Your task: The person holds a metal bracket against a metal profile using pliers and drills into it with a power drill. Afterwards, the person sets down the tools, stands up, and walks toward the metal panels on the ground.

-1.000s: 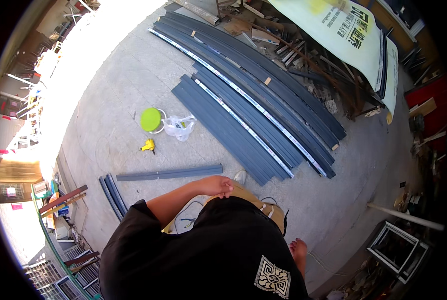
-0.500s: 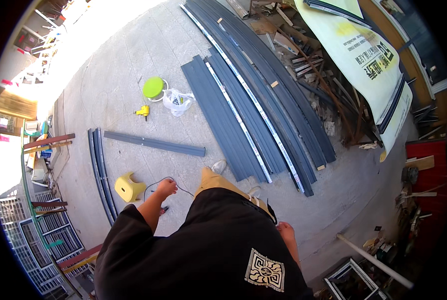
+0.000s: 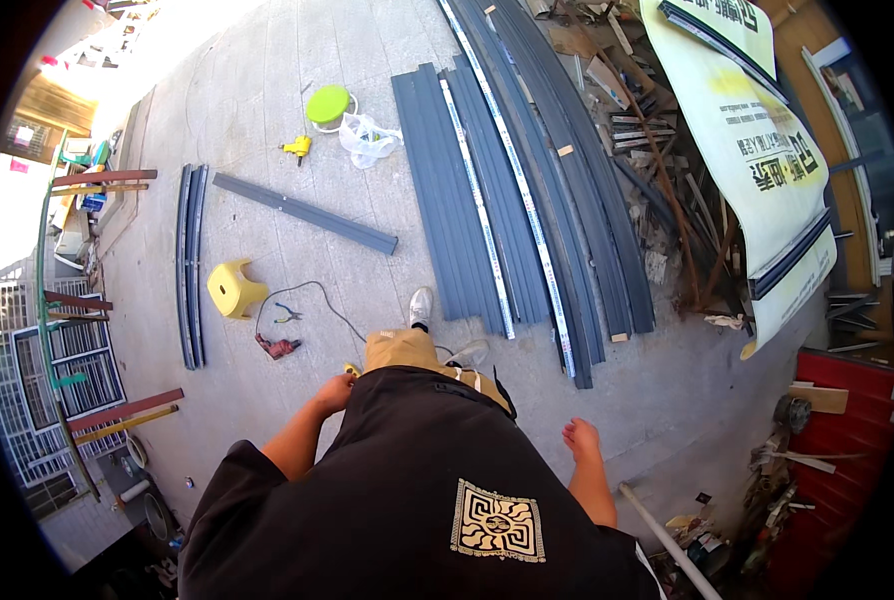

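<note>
My left hand [image 3: 335,392] hangs by my hip with its fingers closed round a small yellow object [image 3: 351,370], mostly hidden; its kind cannot be made out. Out to my right side, my right hand [image 3: 581,438] is empty, its fingers loosely bent and apart. On the concrete ahead of the left hand lies a red corded power tool [image 3: 278,347], its dark cable running toward my feet. Blue-handled pliers [image 3: 287,313] rest beside that cable. Farther off stands a yellow plastic stool [image 3: 234,289]. Neither hand touches these floor items.
Long grey metal profiles [image 3: 457,200] cover the floor ahead right; a single profile [image 3: 307,213] lies ahead left, near a narrow stack [image 3: 191,265]. Beyond are a yellow power tool [image 3: 296,150], a green-topped bucket [image 3: 328,104] and a plastic bag [image 3: 369,141]. Scrap [image 3: 667,190] lines the right.
The view has turned and moved on. My left hand has drawn back to my hip, showing the yellow object. My right hand has swung outward from my side. The red tool and pliers now show fully.
</note>
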### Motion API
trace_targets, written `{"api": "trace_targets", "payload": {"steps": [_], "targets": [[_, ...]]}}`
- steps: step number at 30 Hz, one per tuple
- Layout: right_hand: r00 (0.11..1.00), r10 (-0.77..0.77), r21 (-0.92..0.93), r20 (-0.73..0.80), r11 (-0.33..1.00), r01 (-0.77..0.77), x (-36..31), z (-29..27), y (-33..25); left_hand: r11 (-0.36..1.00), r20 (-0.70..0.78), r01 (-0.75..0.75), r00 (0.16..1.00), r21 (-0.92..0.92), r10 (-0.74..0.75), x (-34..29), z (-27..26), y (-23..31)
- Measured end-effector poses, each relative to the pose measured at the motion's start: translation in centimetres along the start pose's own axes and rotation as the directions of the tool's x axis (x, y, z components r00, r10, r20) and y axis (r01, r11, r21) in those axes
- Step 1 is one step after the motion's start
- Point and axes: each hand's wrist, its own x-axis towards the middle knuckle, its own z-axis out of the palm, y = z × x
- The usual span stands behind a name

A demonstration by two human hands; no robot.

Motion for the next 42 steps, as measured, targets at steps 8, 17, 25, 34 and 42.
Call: {"api": "trace_targets", "payload": {"steps": [8, 17, 25, 34, 42], "targets": [[0.914, -0.303, -0.123, 0.271, 0.93, 0.345, -3.1, 8.7, -6.6, 0.884, 0.065, 0.266, 0.963, -0.384, -0.261, 2.2, -2.6, 0.2], [0.997, -0.032, -0.023, 0.064, 0.999, 0.034, -4.2, 4.2, 1.5, 0.996, -0.043, -0.064, 0.997, -0.066, 0.061, 5.0, -4.6, 8.4], [0.992, 0.092, 0.014, 0.082, 0.996, -0.093, -4.1, 5.1, 3.8, 0.934, 0.058, 0.101, 0.995, -0.342, -0.087, 7.3, -7.6, 3.7], [0.959, -0.221, -0.175, 0.179, 0.952, 0.252, -5.6, 13.1, -11.3, 0.891, -0.008, 0.158, 0.984, -0.426, -0.179, 7.7, -7.9, 1.0], [0.934, -0.288, -0.214, 0.212, 0.919, 0.332, -5.0, 14.5, -15.2, 0.837, 0.007, 0.121, 0.99, -0.534, -0.139, 7.3, -7.4, 2.2]]}}
